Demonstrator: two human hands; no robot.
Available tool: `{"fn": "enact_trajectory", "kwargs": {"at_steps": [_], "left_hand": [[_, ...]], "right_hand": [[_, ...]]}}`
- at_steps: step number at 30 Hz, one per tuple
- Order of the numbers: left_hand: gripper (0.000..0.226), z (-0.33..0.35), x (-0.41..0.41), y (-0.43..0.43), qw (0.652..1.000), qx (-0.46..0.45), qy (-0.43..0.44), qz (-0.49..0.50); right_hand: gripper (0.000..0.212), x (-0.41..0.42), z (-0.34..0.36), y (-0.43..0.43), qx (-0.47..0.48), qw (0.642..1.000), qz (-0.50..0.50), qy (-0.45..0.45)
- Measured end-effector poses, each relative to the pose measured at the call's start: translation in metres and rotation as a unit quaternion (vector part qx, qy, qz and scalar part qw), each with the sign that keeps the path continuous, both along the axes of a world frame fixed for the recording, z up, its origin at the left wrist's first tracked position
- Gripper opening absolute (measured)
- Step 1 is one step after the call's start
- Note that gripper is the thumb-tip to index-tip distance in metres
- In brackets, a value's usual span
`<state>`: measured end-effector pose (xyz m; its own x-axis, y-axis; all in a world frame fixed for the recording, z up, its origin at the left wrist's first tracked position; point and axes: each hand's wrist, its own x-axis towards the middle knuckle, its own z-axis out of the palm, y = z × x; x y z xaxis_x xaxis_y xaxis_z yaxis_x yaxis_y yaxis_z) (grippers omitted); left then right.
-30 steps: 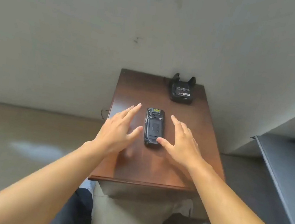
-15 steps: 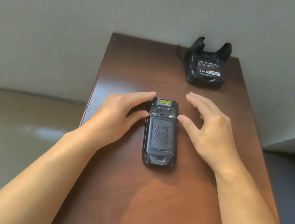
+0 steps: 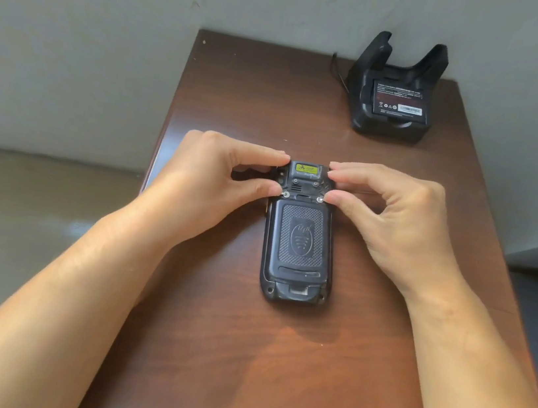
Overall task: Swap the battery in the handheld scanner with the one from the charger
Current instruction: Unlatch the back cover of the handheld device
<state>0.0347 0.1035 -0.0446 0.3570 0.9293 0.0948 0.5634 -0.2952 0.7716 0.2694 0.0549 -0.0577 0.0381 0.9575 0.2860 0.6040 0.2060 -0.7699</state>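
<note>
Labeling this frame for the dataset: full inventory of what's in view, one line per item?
table: 1, dark brown wood, against the wall
handheld scanner: 1, black, face down mid-table, back cover on
yellow label: 1, on the scanner's far end
charger: 1, black, far right corner of the table
battery: 1, black with white print, seated in the charger
cable: 1, dark, behind the charger
left hand: 1, fingertips at the scanner's top left
right hand: 1, fingertips at the scanner's top right

Soft, even light, faint glare on the table (image 3: 273, 360), wide-angle bending at edges, slightly soft focus.
</note>
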Motion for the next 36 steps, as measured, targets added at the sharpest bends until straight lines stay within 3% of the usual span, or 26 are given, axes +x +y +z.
{"fn": "enact_trajectory", "kwargs": {"at_steps": [12,26,36], "left_hand": [[0.041,0.0039,0.0012,-0.0003,1.000,-0.024,-0.003,0.005],[0.041,0.0027,0.0011,0.0007,1.000,-0.021,0.010,0.009],[0.041,0.0041,0.0021,0.0024,0.999,-0.033,-0.003,-0.003]], "right_hand": [[0.015,0.0007,0.0058,0.0002,-0.001,1.000,0.014,-0.023],[0.006,-0.0001,0.0005,0.0018,0.067,0.996,-0.004,-0.062],[0.006,0.0039,0.0076,0.0027,0.004,0.999,0.011,-0.033]]}}
